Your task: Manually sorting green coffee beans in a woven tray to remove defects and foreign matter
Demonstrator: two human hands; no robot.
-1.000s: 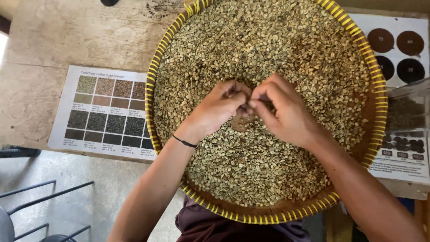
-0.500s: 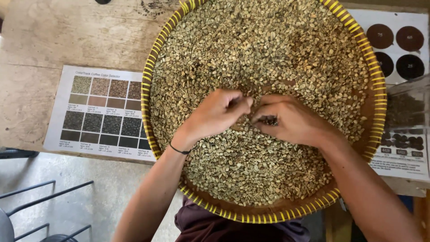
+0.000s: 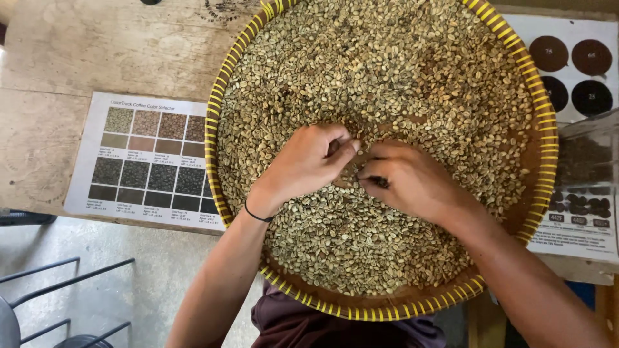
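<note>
Both hands down in the middle of the round woven tray [image 3: 538,96], on the spread of green coffee beans [image 3: 387,71]. Left hand [image 3: 303,164] curled narrow, fingertips pinched together at the bean layer; whether a bean sits between them, impossible to tell. Right hand [image 3: 412,180] loosely cupped, with a few dark beans [image 3: 382,183] showing under the fingers.

Best done with light fingertip picks, one bean at a time, sweeping neighbours aside rather than digging, so good beans stay flat and off the yellow rim.

Left of the tray on the wooden worktop [image 3: 97,51], a printed colour chart [image 3: 151,161]. Right, a card with dark round swatches [image 3: 570,71] and a clear container [image 3: 587,154], just beside the rim and crowding that side.
</note>
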